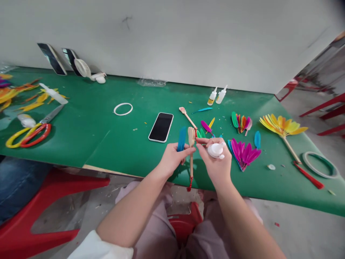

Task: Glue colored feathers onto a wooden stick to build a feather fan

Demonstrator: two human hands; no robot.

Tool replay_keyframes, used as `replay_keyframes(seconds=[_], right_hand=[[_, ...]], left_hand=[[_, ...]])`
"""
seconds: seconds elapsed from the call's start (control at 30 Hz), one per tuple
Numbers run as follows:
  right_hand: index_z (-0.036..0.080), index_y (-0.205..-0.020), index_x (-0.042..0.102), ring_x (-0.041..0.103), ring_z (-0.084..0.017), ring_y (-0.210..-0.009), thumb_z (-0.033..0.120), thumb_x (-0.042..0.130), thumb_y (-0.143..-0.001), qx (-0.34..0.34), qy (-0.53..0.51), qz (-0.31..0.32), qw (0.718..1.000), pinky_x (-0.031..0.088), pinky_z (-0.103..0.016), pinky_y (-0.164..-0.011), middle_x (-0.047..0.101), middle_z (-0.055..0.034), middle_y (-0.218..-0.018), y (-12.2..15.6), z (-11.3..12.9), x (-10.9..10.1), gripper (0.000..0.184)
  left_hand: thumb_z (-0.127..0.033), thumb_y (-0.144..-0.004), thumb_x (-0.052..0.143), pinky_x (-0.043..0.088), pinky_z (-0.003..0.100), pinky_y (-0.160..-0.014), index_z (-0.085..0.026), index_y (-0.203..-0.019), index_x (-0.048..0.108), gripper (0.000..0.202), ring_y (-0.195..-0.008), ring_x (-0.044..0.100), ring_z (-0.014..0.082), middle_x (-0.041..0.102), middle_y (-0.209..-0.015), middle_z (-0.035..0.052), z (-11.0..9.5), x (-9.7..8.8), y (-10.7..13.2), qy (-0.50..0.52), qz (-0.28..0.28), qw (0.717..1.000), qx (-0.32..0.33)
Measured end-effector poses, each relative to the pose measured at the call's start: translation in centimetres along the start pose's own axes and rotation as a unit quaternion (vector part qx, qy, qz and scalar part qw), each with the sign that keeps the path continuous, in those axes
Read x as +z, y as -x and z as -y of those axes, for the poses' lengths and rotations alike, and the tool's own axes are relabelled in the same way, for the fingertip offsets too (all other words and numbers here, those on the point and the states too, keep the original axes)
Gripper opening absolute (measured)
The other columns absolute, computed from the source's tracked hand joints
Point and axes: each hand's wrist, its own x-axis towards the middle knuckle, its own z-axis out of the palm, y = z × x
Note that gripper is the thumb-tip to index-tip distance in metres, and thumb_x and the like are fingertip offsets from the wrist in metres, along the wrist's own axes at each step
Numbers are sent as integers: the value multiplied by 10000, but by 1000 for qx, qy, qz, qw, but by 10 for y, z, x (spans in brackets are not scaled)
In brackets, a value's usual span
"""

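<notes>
My left hand (pixel 172 158) is closed around a wooden fan handle (pixel 191 136), held upright with a red tassel (pixel 189 184) at its lower end. A blue feather (pixel 182 138) stands up from the same hand. My right hand (pixel 219 165) is closed on a small white glue bottle (pixel 215 150) lying across its palm, nozzle pointing right. Its fingertips are beside the handle's head; whether they touch it I cannot tell. Just beyond lie another wooden handle (pixel 186 116), a magenta feather (pixel 206 126) and a yellow feather (pixel 211 122).
A phone (pixel 161 127) lies ahead on the green table (pixel 107 133). Bunched magenta feathers (pixel 244 154), a finished-looking yellow feather fan (pixel 285 127) and a tape roll (pixel 319 164) are right. Two glue bottles (pixel 212 97) stand near the wall; scissors (pixel 35 133) lie left.
</notes>
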Motion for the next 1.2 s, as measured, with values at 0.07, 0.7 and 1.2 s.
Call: replay_keyframes(seconds=[0.07, 0.7, 1.2], right_hand=[[216, -738, 441, 642, -167, -816, 188, 635, -705, -9, 20, -10, 1000, 490, -298, -711, 614, 19, -773, 2, 0, 2, 199], [218, -754, 447, 621, -136, -723, 202, 602, -721, -14, 74, -56, 996, 482, -274, -661, 574, 32, -718, 3, 1, 3, 160], [215, -769, 459, 604, -123, -655, 198, 605, -706, 11, 103, -59, 993, 473, -268, -648, 575, 39, -696, 2, 3, 1, 161]], left_hand=[[-405, -609, 716, 277, 163, -345, -119, -613, 574, 320, -358, 362, 33, 443, -443, -57, 0, 2, 1, -8, 2, 1000, 2], [-425, -639, 688, 293, 161, -342, -118, -644, 611, 316, -358, 362, 41, 433, -433, -56, 0, 5, 5, -36, 27, 999, -3], [-417, -643, 685, 296, 164, -351, -123, -642, 617, 302, -358, 353, 38, 425, -421, -62, 0, 7, 5, -71, 27, 997, -8]])
